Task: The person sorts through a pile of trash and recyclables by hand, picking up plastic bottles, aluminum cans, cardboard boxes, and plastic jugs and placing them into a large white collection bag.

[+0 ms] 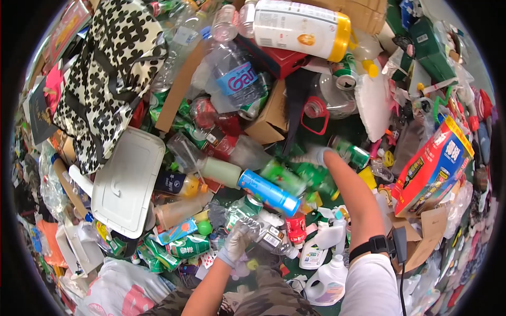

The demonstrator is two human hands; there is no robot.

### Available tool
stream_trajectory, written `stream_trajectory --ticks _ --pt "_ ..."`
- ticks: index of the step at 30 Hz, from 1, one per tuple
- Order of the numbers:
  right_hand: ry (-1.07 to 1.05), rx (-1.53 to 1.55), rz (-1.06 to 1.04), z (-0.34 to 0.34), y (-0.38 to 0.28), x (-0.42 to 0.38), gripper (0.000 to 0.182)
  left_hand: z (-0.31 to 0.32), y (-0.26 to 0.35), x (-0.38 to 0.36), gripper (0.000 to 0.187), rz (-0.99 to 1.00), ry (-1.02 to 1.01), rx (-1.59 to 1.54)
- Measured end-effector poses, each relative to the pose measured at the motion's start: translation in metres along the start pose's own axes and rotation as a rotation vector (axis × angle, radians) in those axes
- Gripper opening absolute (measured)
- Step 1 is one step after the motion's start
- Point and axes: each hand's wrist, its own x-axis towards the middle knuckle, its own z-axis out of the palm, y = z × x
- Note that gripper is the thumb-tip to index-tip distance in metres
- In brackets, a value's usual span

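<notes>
My left hand point(235, 246), in a pale glove, is closed around a clear plastic bottle point(271, 237) with a dark label, its neck pointing down to the right. Just above that hand is another clear bottle with green on it point(245, 210). Farther up, my right hand point(310, 156) is also gloved but smeared by motion, so its fingers do not show clearly. Close to it are blurred green bottles point(316, 176) and a green can point(349, 151). A blue cylindrical can point(269, 192) lies between the two hands.
Mixed waste lies all around. A white lidded box point(128, 181) and a patterned bag point(105, 68) are at left. At the top lies a large white jar point(300, 26) with a yellow lid. White jugs point(327, 282) stand near my legs; a red-and-blue package point(435, 166) is at right.
</notes>
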Motion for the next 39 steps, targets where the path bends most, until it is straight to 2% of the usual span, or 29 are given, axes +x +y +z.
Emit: stream_trajectory --ticks 2,3,4,5,7,8,10,11,12,13,14,15,16,17,18,21,25,26,28,30,31,32,34,35,39 --pt "-0.383 0.458 0.136 0.036 0.009 0.000 0.089 -0.007 -0.010 0.000 0.048 0.010 0.041 -0.126" --pt "-0.476 0.933 0.136 0.063 0.018 -0.007 0.081 -0.003 -0.008 -0.002 0.065 0.021 0.077 -0.109" --pt "-0.555 1.412 0.138 0.090 0.023 -0.020 0.073 -0.002 -0.007 -0.006 0.065 0.014 0.091 -0.114" --pt "-0.567 1.418 0.149 0.105 0.020 -0.035 0.073 -0.002 -0.005 -0.010 0.065 0.020 0.117 -0.121" --pt "-0.576 1.758 0.035 0.125 0.013 -0.062 0.069 0.000 0.000 -0.016 0.064 0.048 0.136 -0.131" --pt "-0.454 1.860 0.089 0.132 0.003 -0.070 0.069 0.005 0.004 -0.016 0.064 0.044 0.140 -0.132" --pt "-0.587 1.978 0.175 0.139 -0.005 -0.078 0.067 0.023 0.016 -0.015 0.062 0.245 0.112 0.035" --pt "-0.642 2.037 0.179 0.135 -0.017 -0.081 0.063 0.045 0.033 -0.010 0.059 0.191 0.187 0.155" --pt "-0.691 2.094 0.181 0.131 -0.031 -0.082 0.059 0.040 0.037 0.001 0.059 0.188 0.180 0.153" --pt "-0.667 2.086 0.122 0.149 -0.030 -0.067 0.055 0.028 0.038 0.015 0.056 0.157 0.138 0.332" --pt "-0.543 2.012 -0.017 0.157 -0.042 -0.061 0.053 0.023 0.039 0.027 0.055 0.124 0.089 0.507" --pt "-0.391 1.860 -0.067 0.150 -0.065 -0.068 0.055 0.040 0.049 0.033 0.051 0.078 0.177 0.498" --pt "-0.396 1.892 -0.076 0.149 -0.077 -0.066 0.056 0.054 0.059 0.035 0.048 0.031 0.266 0.489" --pt "-0.419 1.942 -0.070 0.149 -0.088 -0.062 0.058 0.044 0.063 0.039 0.043 0.125 0.239 0.469" --pt "-0.423 1.968 -0.069 0.149 -0.096 -0.061 0.059 0.024 0.062 0.051 0.044 0.064 0.300 0.345" --pt "-0.389 1.984 -0.092 0.165 -0.100 -0.054 0.059 -0.008 0.064 0.055 0.044 -0.083 0.257 0.102" --pt "-0.397 2.025 -0.136 0.189 -0.092 -0.044 0.057 -0.015 0.072 0.045 0.053 0.003 0.215 0.082" --pt "-0.456 2.012 -0.227 0.182 -0.092 -0.045 0.057 -0.006 0.084 0.036 0.053 -0.031 0.188 0.054" --pt "-0.333 2.072 -0.194 0.152 -0.108 -0.077 0.055 0.004 0.103 0.022 0.056 -0.033 0.142 -0.129" --pt "-0.451 2.249 -0.191 0.141 -0.115 -0.070 0.054 0.031 0.127 -0.004 0.059 0.044 0.118 0.031" --pt "-0.483 2.250 -0.229 0.125 -0.129 -0.076 0.052 0.036 0.136 -0.014 0.063 0.052 0.045 0.049" --pt "-0.538 2.221 -0.260 0.106 -0.150 -0.083 0.052 0.038 0.146 -0.023 0.069 0.041 -0.008 -0.042" --pt "-0.450 2.048 -0.408 0.072 -0.191 -0.096 0.051 0.060 0.168 -0.050 0.074 0.246 -0.015 0.075" --pt "-0.404 2.014 -0.407 0.067 -0.209 -0.097 0.053 0.070 0.180 -0.064 0.074 0.339 -0.031 0.136" --pt "-0.509 1.949 -0.570 0.024 -0.276 -0.141 0.061 0.106 0.212 -0.129 0.069 0.522 -0.064 0.126"
